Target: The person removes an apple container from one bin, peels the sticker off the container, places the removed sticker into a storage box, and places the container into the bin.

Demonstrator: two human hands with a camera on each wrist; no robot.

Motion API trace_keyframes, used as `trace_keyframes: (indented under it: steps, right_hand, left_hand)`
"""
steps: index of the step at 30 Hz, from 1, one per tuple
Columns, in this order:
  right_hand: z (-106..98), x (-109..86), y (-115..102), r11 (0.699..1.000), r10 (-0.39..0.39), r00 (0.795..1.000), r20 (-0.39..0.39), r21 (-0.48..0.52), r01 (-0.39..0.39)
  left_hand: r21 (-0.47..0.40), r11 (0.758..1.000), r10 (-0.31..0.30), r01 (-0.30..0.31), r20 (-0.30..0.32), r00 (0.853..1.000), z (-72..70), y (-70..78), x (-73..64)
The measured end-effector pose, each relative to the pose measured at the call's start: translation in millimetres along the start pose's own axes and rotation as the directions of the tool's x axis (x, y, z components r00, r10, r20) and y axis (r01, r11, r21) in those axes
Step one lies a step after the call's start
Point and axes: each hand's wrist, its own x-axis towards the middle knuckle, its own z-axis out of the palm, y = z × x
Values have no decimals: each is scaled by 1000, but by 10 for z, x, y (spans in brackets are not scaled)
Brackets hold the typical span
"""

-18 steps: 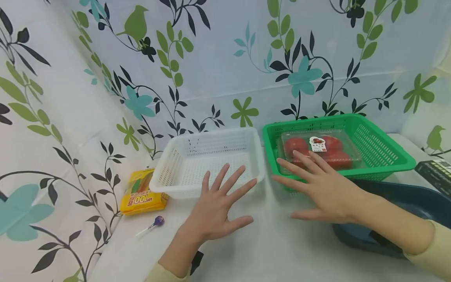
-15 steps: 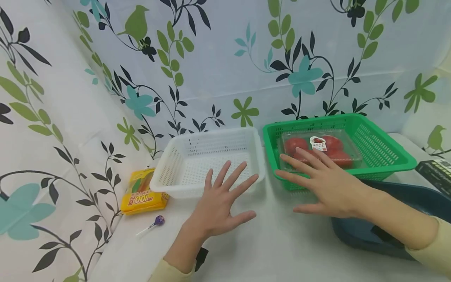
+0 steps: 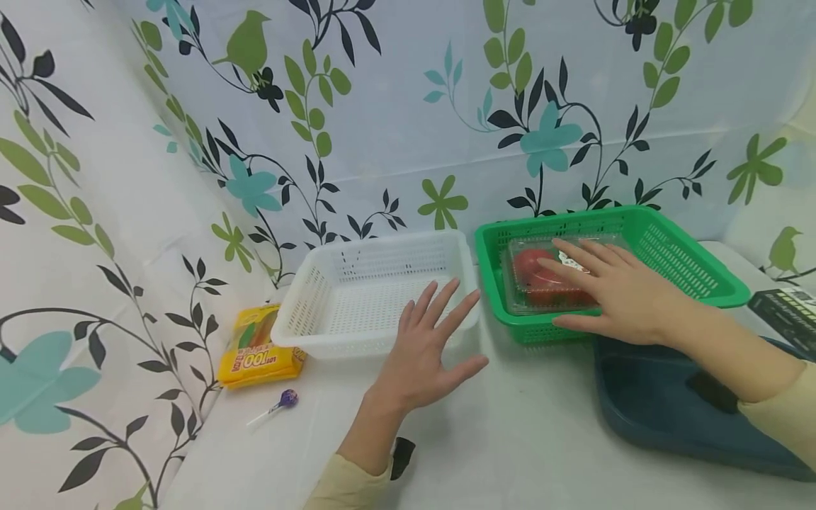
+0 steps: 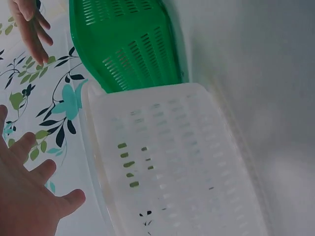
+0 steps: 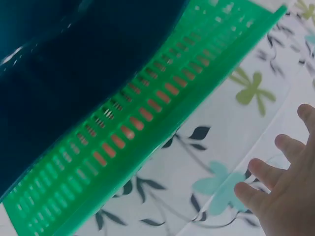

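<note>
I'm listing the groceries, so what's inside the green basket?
The green basket holds a clear box of red fruit, apparently tomatoes. In the head view, the right hand hides most of the box's right side and whatever is there.

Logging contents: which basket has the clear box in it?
Green basket, on the right: the clear box sits inside it. No box shows in the white basket.

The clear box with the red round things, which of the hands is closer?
Right. The right hand hides part of the clear box in the head view; the left hand is away to its left, near the white basket.
</note>
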Motion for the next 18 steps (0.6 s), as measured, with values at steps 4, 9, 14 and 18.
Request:
trace_keyframes:
  steps: [4, 9, 14, 18]
  right_hand:
    - [-47, 53, 168, 993, 96, 994, 46, 63, -98]
    - [-102, 160, 399, 966, 196, 971, 139, 144, -216]
    - [-132, 258, 601, 934, 239, 948, 211, 216, -284]
    - [-127, 305, 755, 905, 257, 936, 241, 280, -321]
  left_hand:
    - [-124, 991, -48, 42, -49, 998, 81, 66, 74]
    - [-279, 955, -119, 100, -51, 992, 147, 178, 161]
    - [-393, 905, -192, 161, -42, 980, 231, 300, 250]
    - [-504, 847, -226, 168, -55, 973, 332, 363, 298]
